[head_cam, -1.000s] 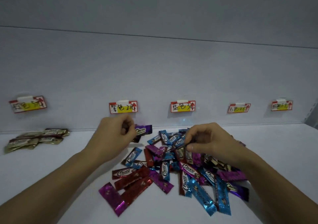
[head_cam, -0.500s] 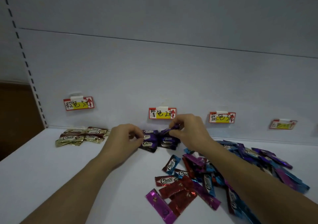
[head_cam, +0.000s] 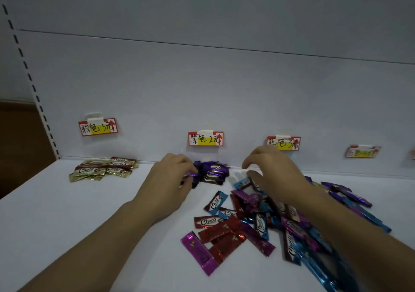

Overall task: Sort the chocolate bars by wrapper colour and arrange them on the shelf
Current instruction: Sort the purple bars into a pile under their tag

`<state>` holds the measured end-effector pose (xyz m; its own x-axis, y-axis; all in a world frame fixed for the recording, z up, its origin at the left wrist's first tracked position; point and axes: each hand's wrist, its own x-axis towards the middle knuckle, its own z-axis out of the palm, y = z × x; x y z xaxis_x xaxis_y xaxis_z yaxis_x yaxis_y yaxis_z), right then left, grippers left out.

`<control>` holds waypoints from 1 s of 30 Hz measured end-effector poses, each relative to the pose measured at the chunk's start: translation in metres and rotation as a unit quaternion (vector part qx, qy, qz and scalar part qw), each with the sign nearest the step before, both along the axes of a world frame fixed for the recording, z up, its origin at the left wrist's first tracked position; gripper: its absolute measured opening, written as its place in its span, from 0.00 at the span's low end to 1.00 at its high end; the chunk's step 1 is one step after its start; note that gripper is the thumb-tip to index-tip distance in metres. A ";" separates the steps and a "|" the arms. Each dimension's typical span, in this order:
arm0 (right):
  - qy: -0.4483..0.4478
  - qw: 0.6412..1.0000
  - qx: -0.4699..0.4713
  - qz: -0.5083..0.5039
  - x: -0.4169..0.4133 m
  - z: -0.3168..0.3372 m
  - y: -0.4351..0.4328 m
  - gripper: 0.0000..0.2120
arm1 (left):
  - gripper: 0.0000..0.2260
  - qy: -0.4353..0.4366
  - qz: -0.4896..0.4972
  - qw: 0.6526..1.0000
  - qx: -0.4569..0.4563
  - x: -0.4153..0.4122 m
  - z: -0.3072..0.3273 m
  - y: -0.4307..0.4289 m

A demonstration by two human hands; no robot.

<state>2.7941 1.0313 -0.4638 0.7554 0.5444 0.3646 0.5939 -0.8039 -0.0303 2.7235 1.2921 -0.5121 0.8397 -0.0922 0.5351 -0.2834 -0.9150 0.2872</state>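
Shelf [head_cam: 45, 213] holds gold bars [head_cam: 101, 170], purple bars [head_cam: 213, 172] and a mixed heap [head_cam: 258, 220].

Flat white shelf board [head_cam: 45, 213] fills lower frame, matte, smooth. Behind it pale grey-white back panel [head_cam: 202, 89], upright, meeting board along straight edge. Thin dark horizontal seam [head_cam: 224, 47] crosses panel high up. White slotted upright post [head_cam: 29, 77] at left edge, row of dark slots running down it. Beyond post, brown surface [head_cam: 18, 148], dim. Light low, bluish, even; soft shadows on board.
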 end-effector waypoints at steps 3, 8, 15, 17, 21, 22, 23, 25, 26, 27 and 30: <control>-0.009 0.996 -0.085 -0.033 -0.004 0.012 -0.037 0.09 | 0.10 0.003 -0.030 0.999 0.024 -0.011 0.005 -0.037; 0.005 0.998 0.026 -0.061 -0.001 0.006 -0.097 0.08 | 0.12 0.046 -0.062 0.995 0.062 -0.002 0.018 -0.074; 0.094 0.992 0.075 0.038 -0.006 0.008 -0.124 0.09 | 0.12 0.135 -0.135 0.981 0.020 0.016 0.026 -0.141; 0.123 0.990 0.033 0.063 -0.006 0.008 -0.125 0.10 | 0.14 0.148 -0.152 0.977 0.009 0.016 0.017 -0.154; 0.170 0.978 -0.006 0.117 -0.005 0.001 -0.121 0.13 | 0.14 0.153 -0.161 0.973 0.056 0.019 0.007 -0.156; 0.183 0.975 -0.016 0.129 -0.005 -0.002 -0.118 0.15 | 0.14 0.150 -0.159 0.974 0.055 0.019 0.007 -0.155; 0.195 0.971 -0.024 0.134 -0.006 -0.003 -0.116 0.15 | 0.13 0.146 -0.157 0.975 0.056 0.019 0.007 -0.154; 0.212 0.968 -0.032 0.127 -0.008 -0.003 -0.115 0.15 | 0.12 0.136 -0.155 0.976 0.069 0.018 0.008 -0.152; 0.217 0.968 -0.034 0.122 -0.008 -0.002 -0.115 0.15 | 0.12 0.130 -0.156 0.976 0.077 0.017 0.008 -0.151; 0.219 0.968 -0.035 0.118 -0.008 -0.002 -0.116 0.15 | 0.11 0.125 -0.157 0.976 0.081 0.016 0.008 -0.150; 0.233 0.965 -0.023 0.117 -0.007 -0.003 -0.117 0.12 | 0.08 0.105 -0.159 0.979 0.072 0.014 0.010 -0.144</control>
